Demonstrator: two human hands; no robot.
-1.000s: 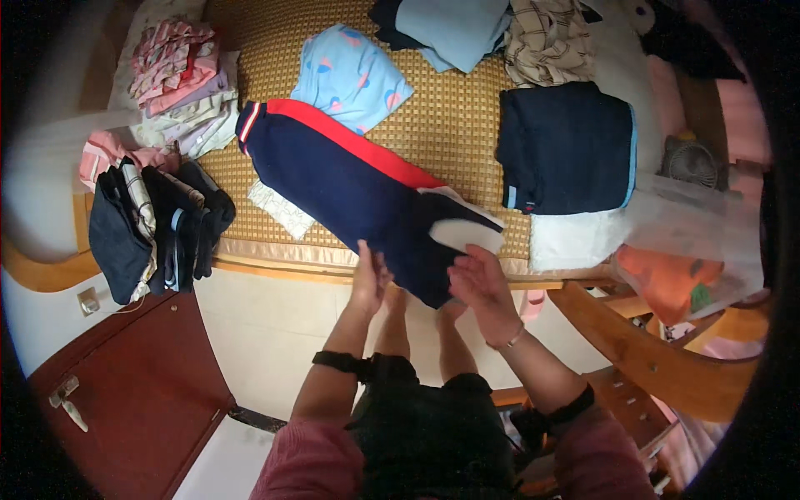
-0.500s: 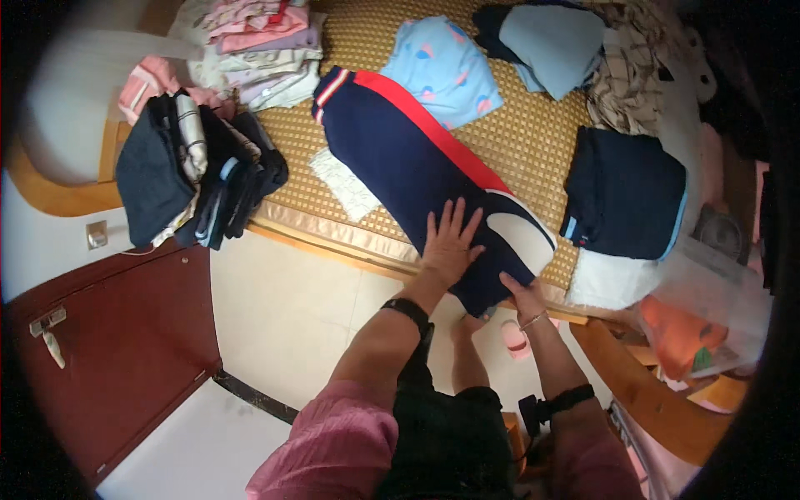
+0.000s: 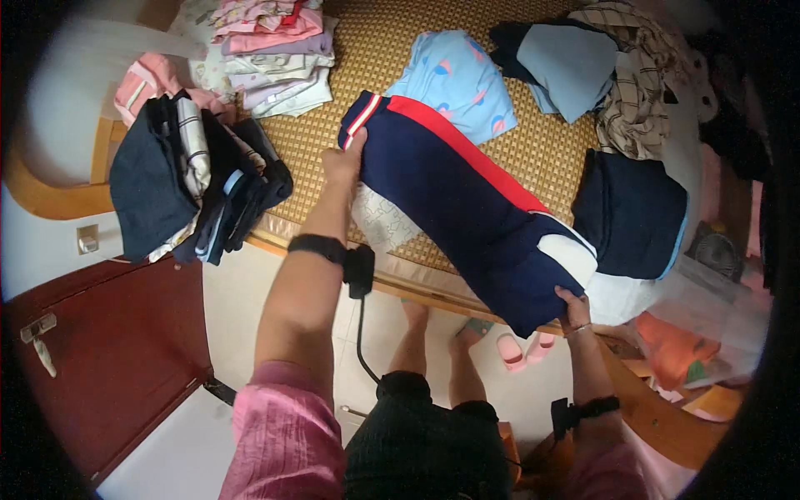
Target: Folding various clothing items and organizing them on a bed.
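Observation:
A pair of navy sports trousers (image 3: 454, 196) with a red side stripe, a white patch and a striped band at the far end lies folded lengthwise. It slants across a woven mat (image 3: 546, 154) on the bed. At the far left end, my left hand (image 3: 343, 162) is closed on the trousers' edge beside the striped band. My right hand (image 3: 573, 308) grips the near right end, thumb on top and fingers partly hidden under the cloth. Under the trousers' left side a white patterned cloth (image 3: 383, 221) partly shows. Just beyond them lies a light blue printed garment (image 3: 458, 79).
Stacked pink and white clothes (image 3: 279, 62) and a dark pile (image 3: 150, 175) stand at the left. Folded dark clothing (image 3: 637, 212), a grey-blue garment (image 3: 571, 67) and a checked cloth (image 3: 633, 108) lie right. Pink slippers (image 3: 511, 352) are on the floor by the wooden bed edge.
My left hand has left the middle of the trousers and taken hold of their far striped end. My right hand keeps its grip, further right in view.

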